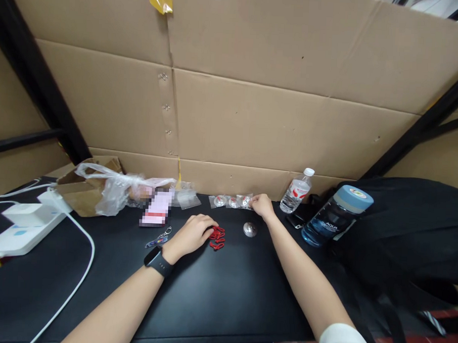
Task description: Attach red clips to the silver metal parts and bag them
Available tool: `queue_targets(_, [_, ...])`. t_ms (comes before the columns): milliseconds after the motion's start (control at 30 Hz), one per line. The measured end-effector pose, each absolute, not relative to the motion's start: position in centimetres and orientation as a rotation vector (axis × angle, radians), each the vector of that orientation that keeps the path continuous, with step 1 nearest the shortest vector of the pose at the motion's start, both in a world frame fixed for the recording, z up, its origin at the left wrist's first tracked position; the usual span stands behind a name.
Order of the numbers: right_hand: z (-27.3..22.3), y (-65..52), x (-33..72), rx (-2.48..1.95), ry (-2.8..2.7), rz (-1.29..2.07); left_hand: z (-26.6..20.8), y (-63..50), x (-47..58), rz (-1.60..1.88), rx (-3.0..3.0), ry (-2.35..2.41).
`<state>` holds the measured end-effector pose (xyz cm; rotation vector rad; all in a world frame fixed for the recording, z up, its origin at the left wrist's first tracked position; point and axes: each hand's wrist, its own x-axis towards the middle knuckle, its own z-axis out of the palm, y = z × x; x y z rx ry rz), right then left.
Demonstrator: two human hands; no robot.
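Observation:
My left hand, loosely curved, rests at the left edge of a small heap of red cord loops; its fingertips touch them, thumb and forefinger slightly apart. Farther back, my right hand pinches the right end of a small clear plastic bag with a shiny round metal piece inside. Two similar bagged pieces lie in a row to its left. A bare silvery round piece sits on the black table between my hands. A dark watch is on my left wrist.
Left of my hands are a keychain, a blurred-out pink item, a plastic bag, a cardboard box and a white power strip with cables. On the right stand a water bottle, a blue bottle and a black bag.

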<state>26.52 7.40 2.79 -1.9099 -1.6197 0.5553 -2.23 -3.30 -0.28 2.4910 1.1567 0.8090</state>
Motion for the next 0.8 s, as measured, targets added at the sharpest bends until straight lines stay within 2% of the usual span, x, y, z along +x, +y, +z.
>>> queue_targets(133, [2.6, 6.7, 26.2, -2.013, -1.607, 0.363, -0.1, -3.5, -2.1, 0.795, 2.501, 1.176])
queue_targets(233, [2.9, 5.4, 27.4, -1.819, -1.895, 0.293, 0.0, -3.3, -1.9, 0.768, 2.506, 1.208])
queue_targets(367, [3.9, 2.3, 29.7, -1.346, -2.355, 0.609, -0.3, -2.8, -1.3, 0.696, 2.507, 1.216])
queue_targets(467, [4.0, -0.2, 30.6, -1.221, -2.45, 0.803, -0.5, -2.5, -0.9, 0.659, 2.476, 1.239])
queue_targets(800, [2.4, -1.4, 30.4, -1.254, -2.336, 0.644, 0.8, -1.0, 0.1, 0.529, 2.532, 1.312])
